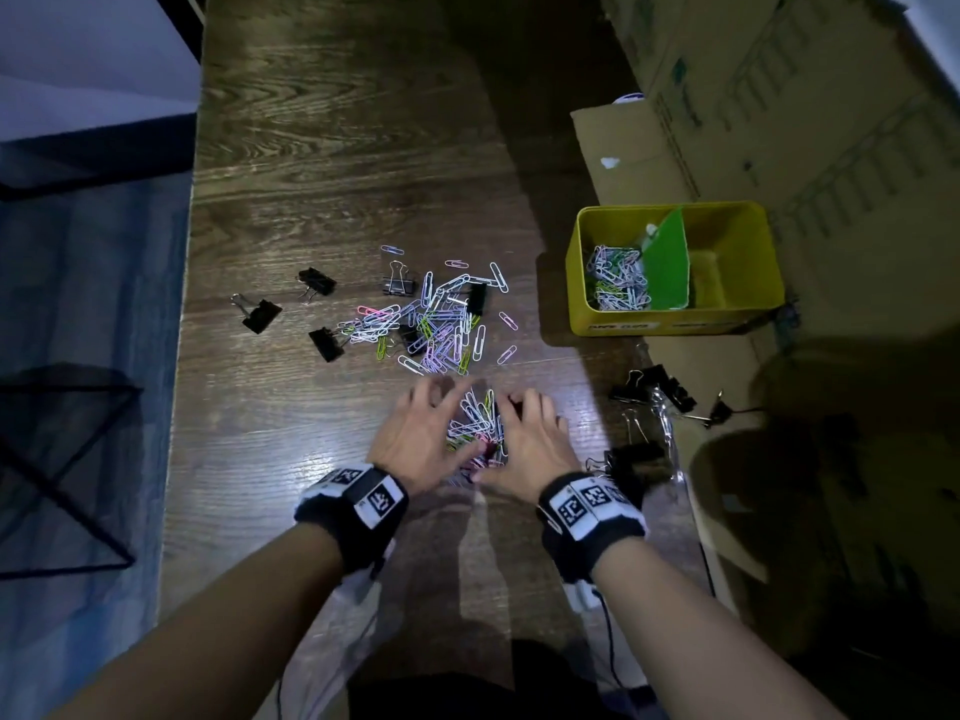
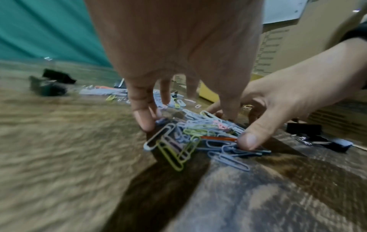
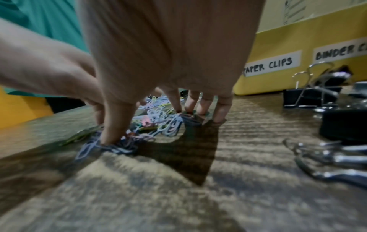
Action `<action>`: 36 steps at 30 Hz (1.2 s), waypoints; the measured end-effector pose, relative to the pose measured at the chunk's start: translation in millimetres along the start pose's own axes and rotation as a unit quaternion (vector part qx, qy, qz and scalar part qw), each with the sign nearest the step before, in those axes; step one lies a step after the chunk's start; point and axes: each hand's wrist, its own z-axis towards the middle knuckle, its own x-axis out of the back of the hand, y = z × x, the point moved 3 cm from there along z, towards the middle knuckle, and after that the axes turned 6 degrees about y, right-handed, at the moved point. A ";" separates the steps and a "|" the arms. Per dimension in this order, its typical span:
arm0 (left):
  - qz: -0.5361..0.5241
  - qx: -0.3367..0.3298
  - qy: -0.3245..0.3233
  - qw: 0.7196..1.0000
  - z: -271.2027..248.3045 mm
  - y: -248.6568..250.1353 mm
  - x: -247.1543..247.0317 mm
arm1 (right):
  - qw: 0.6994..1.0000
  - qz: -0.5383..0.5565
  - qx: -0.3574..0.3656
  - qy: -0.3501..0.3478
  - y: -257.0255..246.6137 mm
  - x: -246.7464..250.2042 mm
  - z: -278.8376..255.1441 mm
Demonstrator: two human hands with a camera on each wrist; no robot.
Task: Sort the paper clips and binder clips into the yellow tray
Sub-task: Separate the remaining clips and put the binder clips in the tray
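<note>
Our left hand (image 1: 415, 439) and right hand (image 1: 524, 444) cup a small heap of paper clips (image 1: 475, 426) on the table (image 1: 322, 148), fingers curved down around it from either side. From the left wrist, our left fingertips (image 2: 144, 120) press the heap's far edge while the right thumb (image 2: 247, 141) pins its near edge. From the right wrist, our right fingertips (image 3: 220, 116) stand on the wood behind the clips (image 3: 158, 122). Both hands close in on the pile, fingers bent around it; it lies on the wood, not lifted.

Just beyond our hands a larger scatter of loose clips (image 1: 436, 319) spreads over the table, with black binder clips (image 1: 262, 315) dotted among it and to its left. More binders (image 1: 652, 389) lie to our right, near the table's edge.

The yellow tray (image 1: 675, 324) sits farther right, a green divider (image 1: 667, 262) splitting it. Its left compartment holds sorted clips (image 1: 618, 278). From the right wrist, labels (image 3: 272, 63) on the tray's (image 3: 268, 84) front read "PAPER CLIPS" and "BINDER C", the rest cut off. Cardboard boxes (image 1: 779, 96) stand behind it.
</note>
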 end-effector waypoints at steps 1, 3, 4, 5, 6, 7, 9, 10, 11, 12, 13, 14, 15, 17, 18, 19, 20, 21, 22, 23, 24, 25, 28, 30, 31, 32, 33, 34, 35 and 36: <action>0.032 -0.016 -0.032 0.999 2.1 5.3 -1.6 | 1.000 0.009 0.003 0.001 -2.8 -2.8 -1.3; 0.060 -0.023 -0.073 0.995 3.4 10.8 -6.8 | 0.999 0.048 0.006 0.002 -6.2 -7.0 -4.0; 0.053 -0.019 -0.079 0.995 2.9 11.9 -8.9 | 0.998 0.067 0.008 0.001 -6.7 -7.2 -5.3; 0.038 -0.014 -0.078 0.996 1.7 12.0 -10.4 | 0.997 0.079 0.011 0.002 -6.4 -6.5 -6.2; 0.020 -0.011 -0.073 0.997 0.8 11.5 -10.9 | 0.996 0.087 0.014 0.006 -5.5 -5.2 -6.3; 0.001 -0.011 -0.068 0.998 -0.1 11.0 -10.6 | 0.996 0.091 0.018 0.009 -4.2 -3.6 -6.8; -0.032 -0.020 -0.057 0.998 -1.3 7.8 -9.7 | 0.995 0.093 0.030 0.015 -2.4 0.4 -7.8; -0.043 -0.024 -0.054 0.997 -1.8 4.9 -9.7 | 0.995 0.092 0.036 0.017 -0.8 1.6 -8.2; -0.054 -0.026 -0.053 0.997 -2.3 2.1 -8.6 | 0.995 0.091 0.039 0.015 0.8 2.6 -8.4; -0.071 -0.024 -0.054 0.996 -2.6 -0.8 -7.3 | 0.995 0.093 0.036 0.009 2.7 3.4 -8.4; -0.095 -0.023 -0.049 0.994 -2.7 -3.4 -5.3 | 0.994 0.106 0.027 0.006 4.9 4.8 -8.6; -0.122 -0.021 -0.044 0.991 -2.3 -5.7 -3.1 | 0.992 0.129 0.010 0.002 7.9 6.1 -8.2; -0.143 -0.022 -0.037 0.989 -2.2 -6.9 -0.2 | 0.988 0.156 -0.012 0.001 10.9 7.5 -7.8; -0.165 -0.009 -0.033 0.986 -1.7 -10.1 3.3 | 0.980 0.195 -0.049 -0.004 15.6 10.0 -7.2; -0.180 0.010 -0.033 0.983 -1.2 -12.8 3.9 | 0.976 0.208 -0.060 -0.007 17.8 11.3 -6.7; -0.203 0.037 -0.032 0.978 -0.8 -16.3 3.9 | 0.973 0.219 -0.068 -0.009 20.2 13.0 -6.6; -0.234 0.071 -0.035 0.969 -0.3 -20.0 3.4 | 0.970 0.232 -0.078 -0.010 23.7 14.7 -6.1; -0.267 0.103 -0.040 0.957 -0.1 -24.1 2.4 | 0.966 0.244 -0.086 -0.007 26.8 18.1 -6.3; -0.297 0.130 -0.045 0.945 0.0 -27.6 2.6 | 0.962 0.254 -0.094 0.000 30.7 21.6 -6.5; -0.323 0.145 -0.046 0.934 0.4 -31.1 3.7 | 0.957 0.269 -0.104 0.010 34.1 25.9 -7.1; -0.347 0.157 -0.045 0.924 0.6 -34.7 5.9 | 0.949 0.292 -0.116 0.024 37.2 30.0 -7.9; -0.371 0.165 -0.044 0.913 1.4 -37.1 9.3 | 0.938 0.320 -0.125 0.042 39.8 34.9 -9.2; -0.438 0.175 -0.037 0.881 5.3 -36.1 27.4 | 0.900 0.399 -0.143 0.097 49.5 49.6 -12.9; -0.457 0.152 -0.035 0.876 9.9 -29.9 45.9 | 0.862 0.470 -0.152 0.111 55.3 60.4 -15.8; -0.464 0.137 -0.036 0.874 13.2 -26.6 56.5 | 0.839 0.510 -0.154 0.111 57.2 66.9 -17.3; -0.471 0.124 -0.038 0.872 16.5 -22.9 67.0 | 0.820 0.540 -0.152 0.111 59.4 72.4 -18.5; -0.479 0.112 -0.040 0.870 20.8 -18.8 78.1 | 0.809 0.558 -0.146 0.115 61.0 79.5 -19.3; -0.484 0.098 -0.040 0.869 26.7 -14.4 89.0 | 0.800 0.571 -0.140 0.121 62.6 86.5 -18.8; -0.486 0.086 -0.038 0.869 32.4 -9.7 98.9 | 0.790 0.585 -0.132 0.128 64.8 92.2 -19.0; -0.485 0.073 -0.032 0.871 39.5 -3.2 109.1 | 0.779 0.599 -0.126 0.137 67.3 98.0 -18.8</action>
